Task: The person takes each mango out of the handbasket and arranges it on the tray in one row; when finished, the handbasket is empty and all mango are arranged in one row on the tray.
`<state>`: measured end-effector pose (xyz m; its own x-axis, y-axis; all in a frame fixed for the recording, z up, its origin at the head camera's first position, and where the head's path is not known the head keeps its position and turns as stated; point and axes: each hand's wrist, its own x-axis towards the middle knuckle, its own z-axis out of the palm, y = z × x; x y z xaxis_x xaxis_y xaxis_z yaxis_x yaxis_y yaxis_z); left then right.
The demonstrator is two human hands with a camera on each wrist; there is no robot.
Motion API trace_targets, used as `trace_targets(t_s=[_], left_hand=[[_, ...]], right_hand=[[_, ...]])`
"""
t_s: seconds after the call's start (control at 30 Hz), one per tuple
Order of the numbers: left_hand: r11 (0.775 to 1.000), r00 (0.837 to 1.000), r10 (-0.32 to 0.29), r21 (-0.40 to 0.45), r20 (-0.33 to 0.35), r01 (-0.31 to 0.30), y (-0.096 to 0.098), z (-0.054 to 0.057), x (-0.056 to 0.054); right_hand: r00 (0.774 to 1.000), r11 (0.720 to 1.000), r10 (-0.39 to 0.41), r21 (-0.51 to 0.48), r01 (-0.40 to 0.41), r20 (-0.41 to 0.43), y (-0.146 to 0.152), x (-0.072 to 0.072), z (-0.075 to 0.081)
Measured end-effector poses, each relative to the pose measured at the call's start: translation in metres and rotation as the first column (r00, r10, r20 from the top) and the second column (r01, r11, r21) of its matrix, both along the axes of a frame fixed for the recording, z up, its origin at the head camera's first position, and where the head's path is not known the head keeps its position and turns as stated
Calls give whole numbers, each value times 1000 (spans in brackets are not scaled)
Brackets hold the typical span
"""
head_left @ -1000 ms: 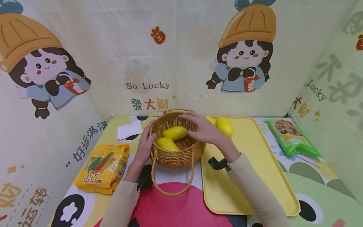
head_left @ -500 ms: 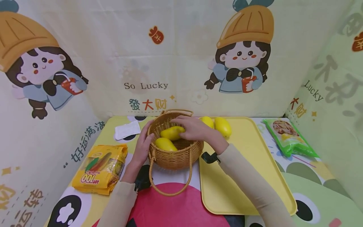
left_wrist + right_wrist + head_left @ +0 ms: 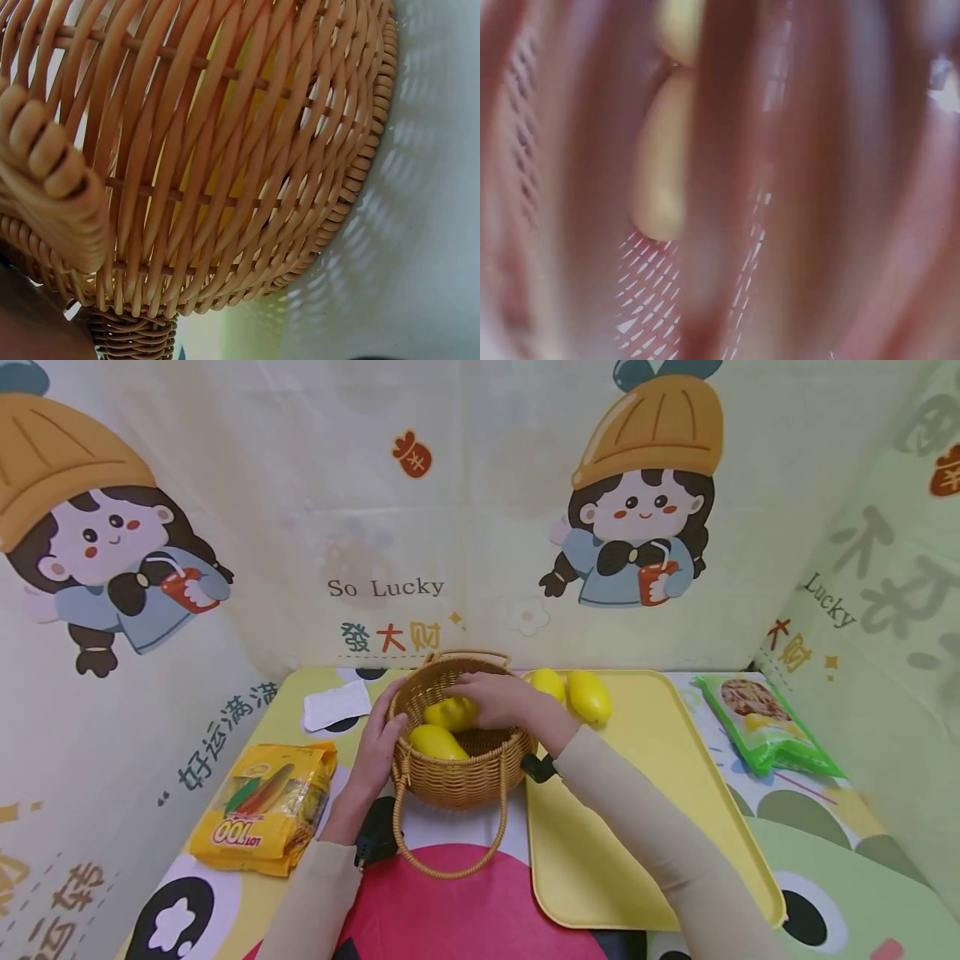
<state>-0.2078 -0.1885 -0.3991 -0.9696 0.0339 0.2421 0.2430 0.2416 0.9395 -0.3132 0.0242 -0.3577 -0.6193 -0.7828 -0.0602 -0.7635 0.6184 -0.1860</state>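
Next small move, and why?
Perhaps curl the right hand round the rear yellow fruit: that hand is inside the basket at the fruit's right end, and the left hand grips the basket's left side, which should steady it.

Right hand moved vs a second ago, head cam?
Yes. The right hand has shifted left and deeper into the wicker basket, judged against the yellow tray in the head view.
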Motion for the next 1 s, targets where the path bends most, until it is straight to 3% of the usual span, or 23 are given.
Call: trace_targets(t_s=[0.33,0.57,0.83,1.0], left_hand=[[1000,1000,-7,1,4,7,0,0,2],[1000,1000,-12,1,-6,12,0,0,2],[1000,1000,-12,8,-6,12,1,1,2],[1000,1000,-12,7,-7,12,1,1,2]], right_hand=[[998,994,8,108,-15,59,-3,2,-5],[999,984,-18,176,11,36,-5,2,-6],[1000,976,16,219,-13,-14,-6,0,-6],[1000,976,3,216,-4,4,-5,0,-5]])
